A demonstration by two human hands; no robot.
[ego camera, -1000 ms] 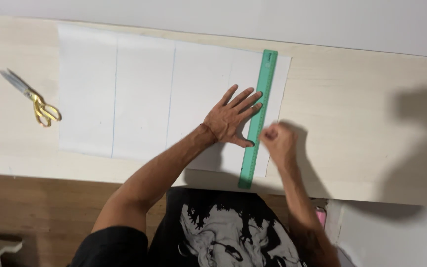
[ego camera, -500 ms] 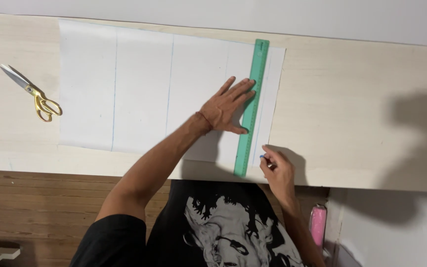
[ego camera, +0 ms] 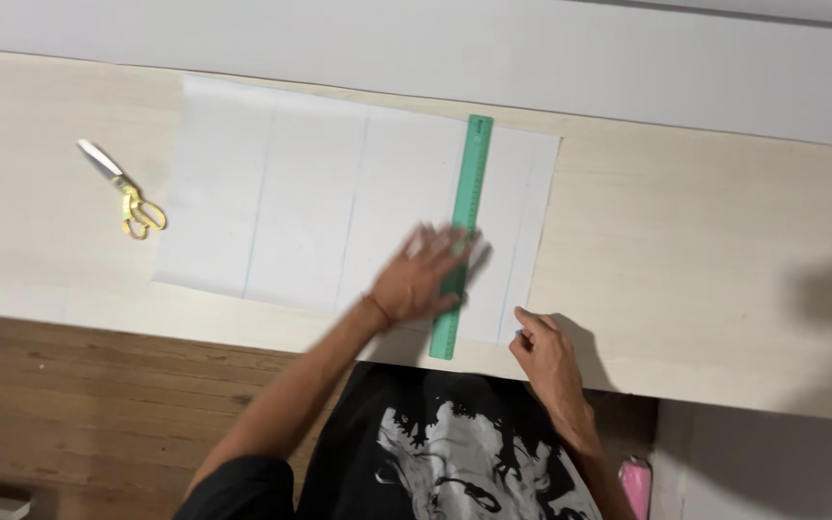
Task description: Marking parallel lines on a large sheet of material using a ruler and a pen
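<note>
Green ruler (ego camera: 462, 236) has shifted left on the white paper sheet (ego camera: 339, 202), leaving a fresh line at its 3 o'clock. Left hand (ego camera: 421, 281), fingers spread, presses it at table (ego camera: 705, 241) centre. Right hand (ego camera: 539, 342) pinches a pen, barely visible. Next line pending.

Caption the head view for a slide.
Left hand on a green ruler laid across a white sheet; right hand at the sheet's near edge; scissors lie apart.

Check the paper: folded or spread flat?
Spread flat. The paper lies open on the table, all edges down, ruler across it under the left hand.
</note>
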